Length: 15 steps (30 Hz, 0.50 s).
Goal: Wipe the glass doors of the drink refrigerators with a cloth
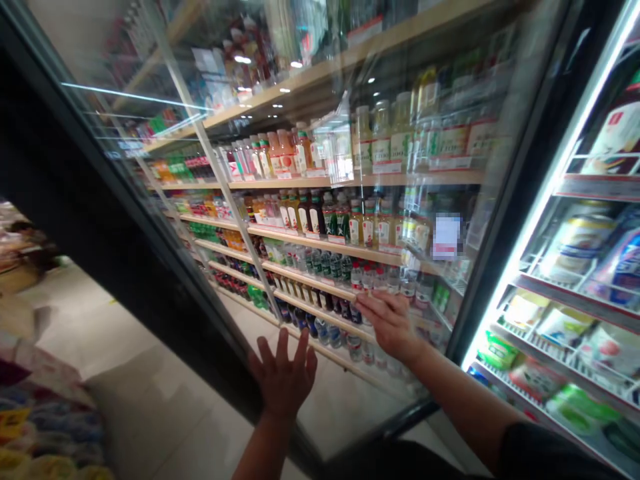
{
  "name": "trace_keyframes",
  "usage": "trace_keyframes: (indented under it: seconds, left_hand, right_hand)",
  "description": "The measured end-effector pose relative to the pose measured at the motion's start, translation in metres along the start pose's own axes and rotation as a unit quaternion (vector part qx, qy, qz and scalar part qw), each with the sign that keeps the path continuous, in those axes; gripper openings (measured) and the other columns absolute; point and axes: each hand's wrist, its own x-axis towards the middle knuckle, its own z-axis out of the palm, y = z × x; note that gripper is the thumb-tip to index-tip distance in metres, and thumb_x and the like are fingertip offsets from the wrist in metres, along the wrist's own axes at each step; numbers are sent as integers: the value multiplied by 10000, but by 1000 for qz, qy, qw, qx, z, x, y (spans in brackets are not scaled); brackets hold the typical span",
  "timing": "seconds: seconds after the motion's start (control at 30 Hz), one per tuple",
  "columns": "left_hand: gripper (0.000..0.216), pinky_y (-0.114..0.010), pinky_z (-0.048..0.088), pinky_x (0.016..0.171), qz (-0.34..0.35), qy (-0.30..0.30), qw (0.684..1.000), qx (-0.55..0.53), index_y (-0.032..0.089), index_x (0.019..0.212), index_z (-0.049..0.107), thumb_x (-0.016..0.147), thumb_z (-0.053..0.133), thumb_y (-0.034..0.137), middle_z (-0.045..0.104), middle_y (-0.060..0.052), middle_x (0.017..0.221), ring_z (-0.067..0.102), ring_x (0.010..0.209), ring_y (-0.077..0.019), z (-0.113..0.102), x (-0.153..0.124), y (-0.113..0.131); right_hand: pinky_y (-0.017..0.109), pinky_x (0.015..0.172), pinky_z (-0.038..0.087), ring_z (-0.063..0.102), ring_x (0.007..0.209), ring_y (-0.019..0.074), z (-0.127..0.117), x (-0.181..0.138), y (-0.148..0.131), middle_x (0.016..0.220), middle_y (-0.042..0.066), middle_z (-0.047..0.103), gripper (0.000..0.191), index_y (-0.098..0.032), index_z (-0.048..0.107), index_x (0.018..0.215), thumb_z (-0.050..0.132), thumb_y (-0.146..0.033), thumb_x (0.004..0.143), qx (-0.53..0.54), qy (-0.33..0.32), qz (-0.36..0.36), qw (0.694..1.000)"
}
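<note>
**Two hands at a glass door**

Nearest: dark sleeve [540, 443] at lower right, right arm coming out of it. Left hand [286, 377] is spread wide, fingers up, nothing seen in it. Right hand [393, 327] is narrow, fingers together and pointing left; palm hidden, can't tell if it grips anything.

Glass door [125, 233] stands tilted in view, directly beyond both hands. Left hand overlaps the pane beside the thick black frame; right hand is in front of the pane, lower right part. Contact can't be told for either. Small label [447, 237] on the pane, above and right of the right hand.

Right of the door: lit fridge [575, 290], racks of packs and bottles. Lower left: colourful packs [45, 427], blurred. Pale floor [170, 393] past the frame. Farthest: wooden shelves [320, 239] of bottles, showing in the pane.
</note>
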Motion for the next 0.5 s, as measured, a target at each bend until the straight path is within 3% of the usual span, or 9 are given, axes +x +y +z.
trace_keyframes:
  seconds: [0.07, 0.2, 0.27, 0.4, 0.5]
  left_hand:
    - [839, -590, 105, 1326, 0, -2, 1000, 4, 207, 1655, 334, 924, 744, 213, 186, -121, 1752, 140, 1603, -439, 0, 0, 0]
    - [849, -601, 109, 1323, -2, -1, 1000, 9, 211, 1655, 335, 916, 753, 212, 187, -123, 1751, 146, 1601, -442, 1, -2, 0]
    - [845, -608, 123, 1319, -4, -1, 1000, 9, 219, 1649, 353, 910, 762, 221, 197, -124, 1749, 156, 1599, -441, 1, -4, 0]
    - [837, -617, 148, 1313, -1, -1, 1000, 11, 226, 1634, 388, 893, 778, 218, 223, -138, 1739, 165, 1599, -436, 2, -5, -1]
    - [851, -614, 144, 1314, 4, 0, 1000, 13, 217, 1633, 389, 881, 789, 208, 219, -151, 1739, 157, 1600, -440, 1, -4, -1]
  right_hand:
    - [411, 1055, 501, 641, 1198, 218, -5, 6, 12, 1238, 14, 795, 495, -300, 647, 1436, 525, -73, 1014, -5, 15, 23, 1000]
    - [461, 1080, 525, 601, 1294, 250, -13, 15, 41, 1365, 57, 732, 610, -330, 571, 1518, 560, -41, 981, -40, 118, 104, 987]
    - [456, 1109, 509, 579, 1331, 250, -12, 6, 41, 1379, 69, 725, 631, -314, 530, 1554, 557, -46, 984, -59, 112, 96, 987]
    - [409, 1152, 474, 621, 1275, 217, -10, -13, 30, 1253, 37, 789, 623, -305, 527, 1557, 556, -52, 989, -43, 36, 34, 998]
    - [441, 1122, 505, 629, 1276, 235, -16, -4, 45, 1300, 40, 770, 600, -335, 556, 1532, 561, -72, 993, -39, 69, 65, 995]
